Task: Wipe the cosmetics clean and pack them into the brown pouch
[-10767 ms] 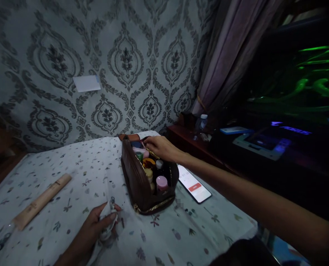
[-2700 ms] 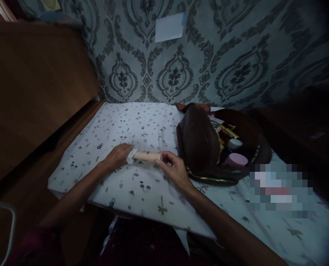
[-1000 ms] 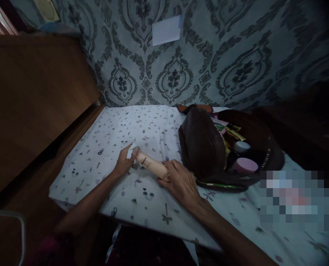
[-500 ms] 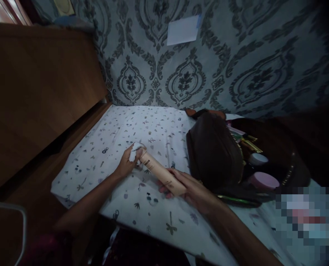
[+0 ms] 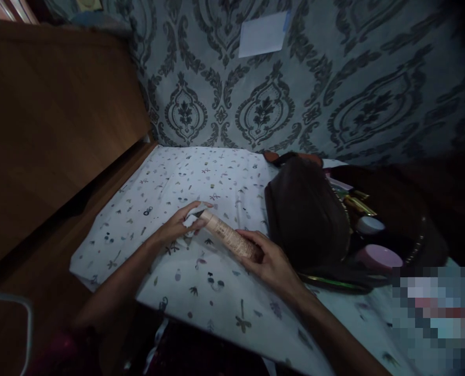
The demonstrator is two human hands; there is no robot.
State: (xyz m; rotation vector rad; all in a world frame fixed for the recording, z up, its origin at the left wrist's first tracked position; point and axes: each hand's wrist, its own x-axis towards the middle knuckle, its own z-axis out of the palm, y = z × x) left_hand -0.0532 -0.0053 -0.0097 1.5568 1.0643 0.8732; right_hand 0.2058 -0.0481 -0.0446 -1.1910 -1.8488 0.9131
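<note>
A beige cosmetic tube [image 5: 230,237] with small print facing up lies tilted between my hands, above the patterned white cloth. My right hand [image 5: 269,261] is wrapped round its lower right end. With my left hand [image 5: 181,224] I hold a crumpled white wipe [image 5: 193,216] against the tube's upper left end, where a dark part shows. Some of the left fingers are hidden behind the wipe. Just right of my hands stands an open dark brown bag [image 5: 306,214].
Inside the bag are a pink-lidded jar [image 5: 381,257], a white-lidded jar [image 5: 369,225] and gold-coloured items [image 5: 360,204]. A wooden cabinet [image 5: 60,125] rises at left. Patterned wallpaper [image 5: 264,109] covers the wall behind the cloth-covered surface [image 5: 201,172]. A white cable [image 5: 28,324] hangs lower left.
The tube has been turned about its length, so densely printed text now faces up instead of the front label. My right hand's grip has shifted, and the wipe has moved round the tube's end.
</note>
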